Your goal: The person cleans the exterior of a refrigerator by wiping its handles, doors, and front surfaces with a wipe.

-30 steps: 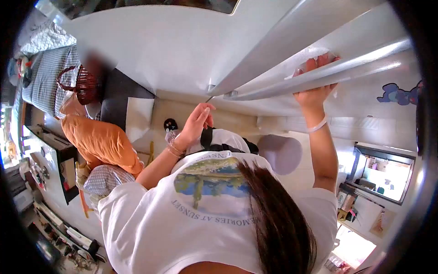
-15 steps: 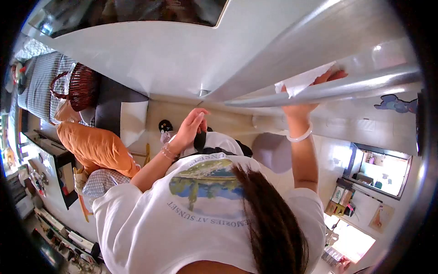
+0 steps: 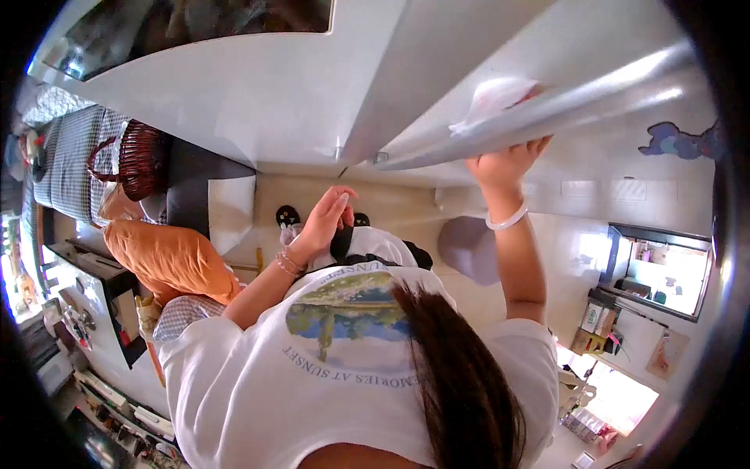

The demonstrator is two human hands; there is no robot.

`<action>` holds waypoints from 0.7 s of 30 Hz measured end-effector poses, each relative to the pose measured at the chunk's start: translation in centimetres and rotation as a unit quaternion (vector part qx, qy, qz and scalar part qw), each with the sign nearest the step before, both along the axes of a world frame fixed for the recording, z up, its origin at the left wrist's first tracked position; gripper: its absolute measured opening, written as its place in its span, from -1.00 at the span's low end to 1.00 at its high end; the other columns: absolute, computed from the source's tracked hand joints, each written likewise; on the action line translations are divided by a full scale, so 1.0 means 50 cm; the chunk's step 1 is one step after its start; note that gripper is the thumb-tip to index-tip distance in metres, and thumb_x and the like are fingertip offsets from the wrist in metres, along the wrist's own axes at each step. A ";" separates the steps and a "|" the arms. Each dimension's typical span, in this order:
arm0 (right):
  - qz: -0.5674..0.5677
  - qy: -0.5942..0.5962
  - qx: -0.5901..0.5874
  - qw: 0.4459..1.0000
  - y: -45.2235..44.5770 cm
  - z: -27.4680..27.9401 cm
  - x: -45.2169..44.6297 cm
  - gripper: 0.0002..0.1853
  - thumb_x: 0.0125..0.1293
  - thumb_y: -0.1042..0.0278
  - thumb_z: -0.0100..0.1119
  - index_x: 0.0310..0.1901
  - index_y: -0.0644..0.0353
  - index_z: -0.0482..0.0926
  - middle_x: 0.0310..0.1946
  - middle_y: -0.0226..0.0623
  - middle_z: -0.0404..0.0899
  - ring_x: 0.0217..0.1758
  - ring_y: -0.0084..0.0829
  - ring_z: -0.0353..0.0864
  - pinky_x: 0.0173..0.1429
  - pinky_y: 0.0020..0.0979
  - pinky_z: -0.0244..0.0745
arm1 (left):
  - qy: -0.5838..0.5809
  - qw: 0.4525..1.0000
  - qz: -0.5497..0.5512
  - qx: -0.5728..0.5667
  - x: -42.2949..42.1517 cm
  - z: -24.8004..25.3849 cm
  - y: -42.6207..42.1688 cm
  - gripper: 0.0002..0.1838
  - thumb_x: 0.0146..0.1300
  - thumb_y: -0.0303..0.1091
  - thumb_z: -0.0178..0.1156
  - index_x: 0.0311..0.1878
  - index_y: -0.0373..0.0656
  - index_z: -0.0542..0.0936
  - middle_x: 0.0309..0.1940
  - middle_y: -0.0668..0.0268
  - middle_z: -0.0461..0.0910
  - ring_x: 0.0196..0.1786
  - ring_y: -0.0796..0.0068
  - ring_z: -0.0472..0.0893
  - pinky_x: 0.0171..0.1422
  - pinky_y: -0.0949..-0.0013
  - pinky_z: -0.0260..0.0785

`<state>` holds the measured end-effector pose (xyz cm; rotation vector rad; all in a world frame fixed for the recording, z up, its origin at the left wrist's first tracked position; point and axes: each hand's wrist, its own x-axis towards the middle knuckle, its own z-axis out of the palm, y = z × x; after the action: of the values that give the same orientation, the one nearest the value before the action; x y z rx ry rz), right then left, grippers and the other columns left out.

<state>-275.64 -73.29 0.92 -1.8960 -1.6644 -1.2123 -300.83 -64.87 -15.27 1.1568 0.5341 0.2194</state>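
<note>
My right hand (image 3: 504,166) is at the long silver edge (image 3: 562,117) of a tall, glossy grey-white door. Its fingers are bent round that edge on a white cloth or tissue (image 3: 488,105). The edge hides part of the grip, and a blurred reddish fingertip shows beside the cloth. A pale bangle (image 3: 508,219) circles the right wrist. In front of my waist, my left hand (image 3: 328,220) is loosely closed, with no object visible in it. A black strap or band (image 3: 341,244) lies just below its fingers.
A second pale panel (image 3: 258,94) with a dark window stands to the left. Beyond it are a dark red wicker basket (image 3: 142,160) and an orange cushion (image 3: 168,254). A greyish round object (image 3: 469,250) stands on the floor at right. A blue sticker (image 3: 680,141) marks the wall.
The silver edge has shifted, and the gap between the panels looks different. My right hand and the cloth have moved slightly left, the cloth upward. My left hand stays nearly still.
</note>
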 end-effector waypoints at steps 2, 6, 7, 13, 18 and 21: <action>-0.020 0.013 0.021 0.999 -0.027 -0.016 0.005 -0.54 0.15 0.20 -0.01 0.09 0.17 0.33 0.19 -0.02 0.18 0.32 0.12 -0.05 0.28 0.13 -0.17 | 0.010 1.000 -0.009 -0.010 -0.003 -0.004 -0.009 -0.73 0.36 -0.20 -0.24 -0.07 -0.14 0.36 -0.54 0.41 0.41 -0.45 0.69 0.42 -0.37 0.62 0.20; 0.029 0.131 0.129 0.983 -0.064 -0.006 -0.002 -0.68 0.16 0.44 -0.06 -0.03 0.31 0.36 0.09 0.03 0.30 0.21 0.13 0.18 0.24 -0.07 0.10 | 0.002 0.997 -0.074 -0.021 0.001 0.036 -0.034 -0.74 0.36 -0.22 -0.21 -0.04 -0.14 0.35 -0.49 0.41 0.42 -0.39 0.69 0.42 -0.31 0.60 0.22; 0.044 0.162 0.161 0.973 -0.080 -0.011 -0.006 -0.70 0.13 0.49 -0.04 -0.06 0.32 0.37 0.06 0.05 0.32 0.15 0.15 0.26 0.19 -0.07 0.19 | -0.012 0.995 -0.101 -0.009 0.009 0.058 -0.039 -0.74 0.36 -0.23 -0.20 -0.02 -0.15 0.35 -0.47 0.40 0.42 -0.36 0.68 0.42 -0.28 0.59 0.23; 0.250 0.554 0.454 0.651 -0.134 0.004 -0.113 -0.63 0.16 0.56 -0.18 0.05 0.32 0.28 0.07 -0.12 0.33 0.06 -0.27 0.37 0.14 -0.30 0.25 | -0.108 0.978 -0.154 0.089 0.089 0.252 -0.085 -0.61 0.35 -0.26 -0.19 0.20 -0.18 0.20 -0.02 0.32 0.37 0.07 0.56 0.33 0.13 0.43 0.18; 0.302 0.765 0.373 0.430 -0.180 0.055 -0.155 -0.64 0.20 0.44 -0.19 0.06 0.26 0.26 -0.01 -0.22 0.35 0.05 -0.36 0.34 0.14 -0.33 0.22 | -0.198 0.966 -0.161 -0.052 0.172 0.290 -0.119 -0.47 0.29 -0.25 -0.04 0.26 -0.25 0.12 0.13 0.24 0.28 0.18 0.52 0.25 0.25 0.41 0.06; 0.300 0.797 0.358 0.382 -0.204 0.048 -0.154 -0.66 0.22 0.41 -0.21 0.04 0.25 0.29 -0.05 -0.24 0.36 0.02 -0.38 0.35 0.12 -0.34 0.23 | -0.153 0.961 -0.186 -0.139 0.191 0.299 -0.135 -0.50 0.22 -0.26 0.07 0.17 -0.27 0.24 0.02 0.29 0.37 0.07 0.57 0.33 0.17 0.45 0.15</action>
<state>-283.33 -83.48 3.34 -0.7417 -0.2797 0.4357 -291.27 -71.62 -0.35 0.9067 0.0644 -0.0055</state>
